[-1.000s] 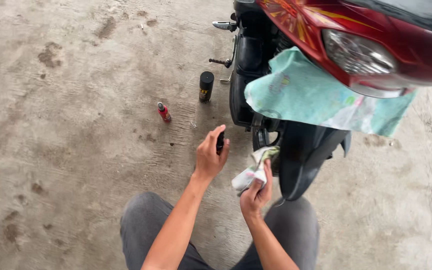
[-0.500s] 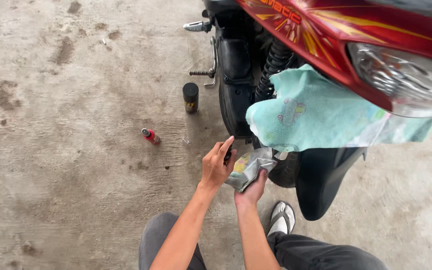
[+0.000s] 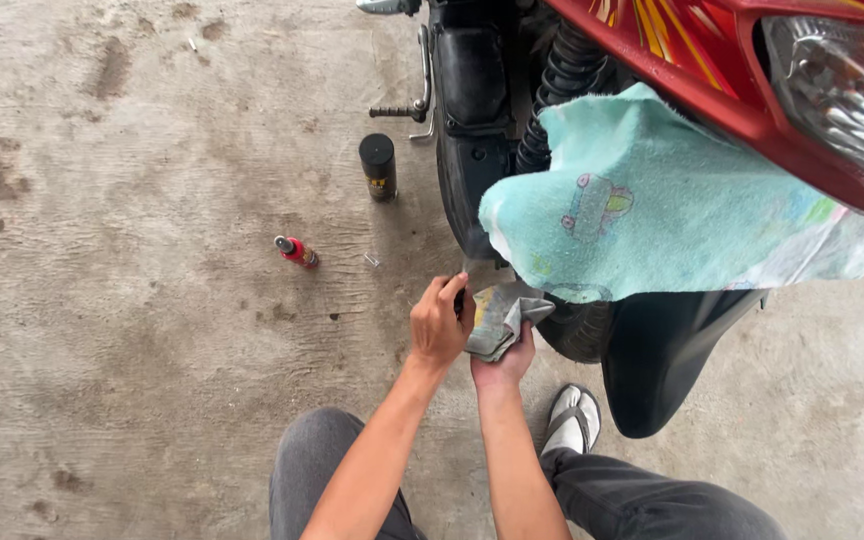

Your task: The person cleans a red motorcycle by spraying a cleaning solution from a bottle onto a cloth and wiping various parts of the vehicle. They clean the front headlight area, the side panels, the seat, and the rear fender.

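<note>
We crouch by the red scooter [image 3: 692, 50], right hand [image 3: 505, 360] gripping a crumpled rag [image 3: 497, 318], left hand [image 3: 439, 325] curled around something small and dark, can't tell what, black can [image 3: 378, 166] standing nearby

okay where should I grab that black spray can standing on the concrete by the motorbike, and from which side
Probably around the middle of the black spray can, coming from its left over the bare concrete. It stands upright and round-bodied, and the motorbike's foot peg and rear wheel crowd its right.

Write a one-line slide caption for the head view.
Both hands, left hand and right hand, bunch a rag beside a red motorbike.
</note>
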